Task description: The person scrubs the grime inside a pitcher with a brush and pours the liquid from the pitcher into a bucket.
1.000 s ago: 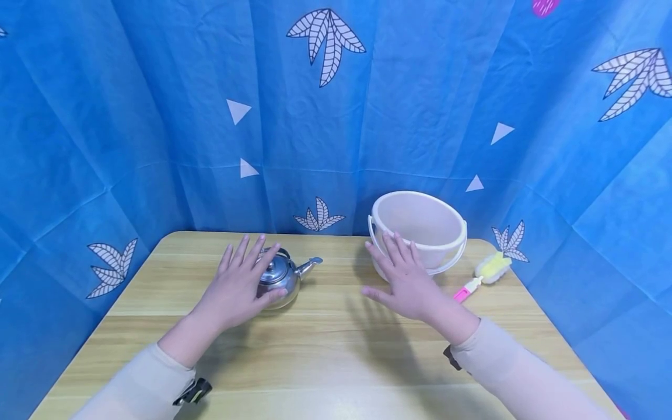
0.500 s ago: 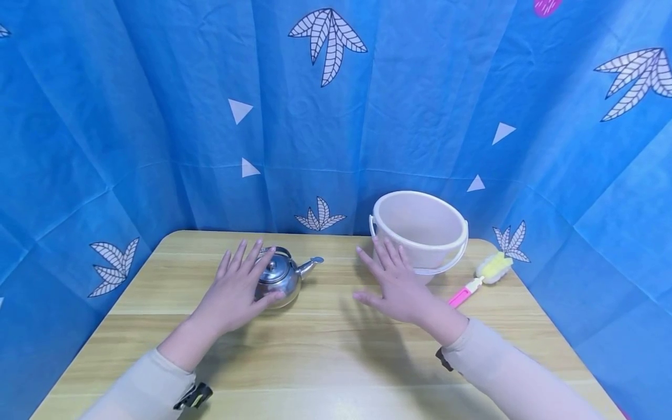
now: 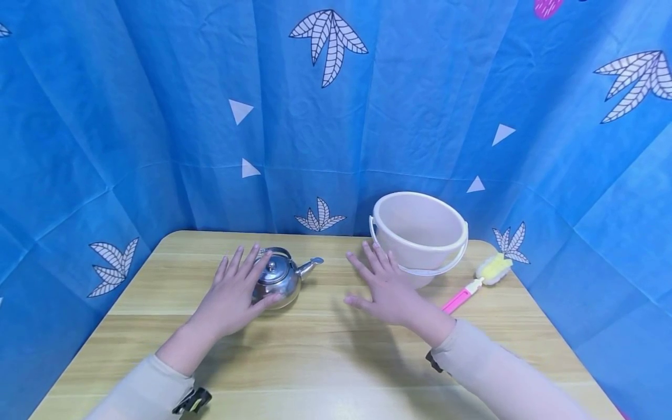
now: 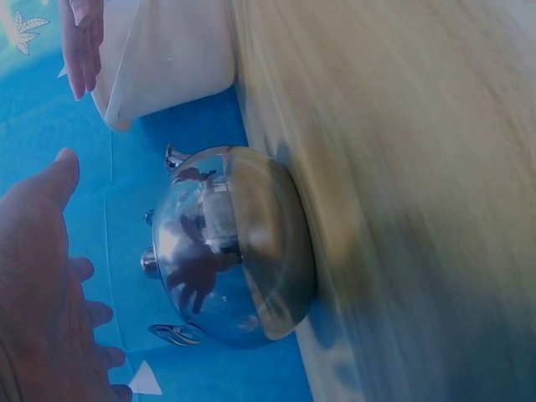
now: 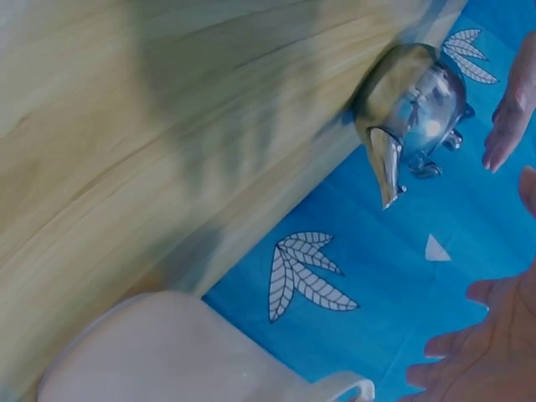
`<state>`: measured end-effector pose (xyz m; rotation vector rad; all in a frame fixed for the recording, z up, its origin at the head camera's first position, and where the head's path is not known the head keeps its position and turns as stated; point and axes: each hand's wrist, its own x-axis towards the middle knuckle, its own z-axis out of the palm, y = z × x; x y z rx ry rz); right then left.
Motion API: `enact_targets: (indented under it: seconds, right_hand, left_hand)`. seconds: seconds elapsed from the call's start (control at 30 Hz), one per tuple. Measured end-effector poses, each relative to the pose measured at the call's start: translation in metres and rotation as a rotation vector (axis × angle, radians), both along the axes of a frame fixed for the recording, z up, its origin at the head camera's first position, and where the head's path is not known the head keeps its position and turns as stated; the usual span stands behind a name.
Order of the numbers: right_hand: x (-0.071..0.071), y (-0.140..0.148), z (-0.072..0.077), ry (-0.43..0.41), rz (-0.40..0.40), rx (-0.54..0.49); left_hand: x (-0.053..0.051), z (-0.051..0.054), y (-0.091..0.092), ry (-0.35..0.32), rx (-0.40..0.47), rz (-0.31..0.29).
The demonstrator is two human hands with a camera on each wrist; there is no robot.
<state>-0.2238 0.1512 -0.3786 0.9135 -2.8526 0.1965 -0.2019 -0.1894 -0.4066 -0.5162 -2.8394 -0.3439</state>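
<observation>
A shiny metal teapot (image 3: pixel 280 280) stands at the left of the table, its spout to the right. My left hand (image 3: pixel 231 294), fingers spread, hovers above and in front of it; the left wrist view shows a gap between the hand (image 4: pixel 42 276) and the teapot (image 4: pixel 239 247). A white bucket (image 3: pixel 420 251) with its handle down stands at the back right. My right hand (image 3: pixel 391 291) is held spread in front of the bucket's left side, holding nothing. In the right wrist view the hand (image 5: pixel 486 343) is apart from the bucket (image 5: pixel 167 356).
Right of the bucket lies a brush with a pink handle (image 3: pixel 457 301) and a yellow and white sponge head (image 3: pixel 493 269). Behind and beside the wooden table (image 3: pixel 315 361) hangs a blue patterned curtain (image 3: pixel 315 128).
My right hand has moved left and slightly toward the front, uncovering more of the bucket and the brush handle. My left hand has shifted only slightly. Teapot, bucket and brush stay in place.
</observation>
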Motion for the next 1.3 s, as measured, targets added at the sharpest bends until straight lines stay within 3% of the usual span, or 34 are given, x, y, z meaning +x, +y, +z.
enact_targets:
  seconds: [0.5, 1.3]
  right_hand:
    - [-0.006, -0.017, -0.012, -0.061, 0.028, -0.005]
    - [-0.015, -0.045, -0.023, -0.170, 0.021, 0.000]
  left_hand:
    - [-0.002, -0.012, -0.007, -0.005, 0.024, 0.021]
    - [-0.005, -0.017, -0.016, -0.056, 0.090, 0.040]
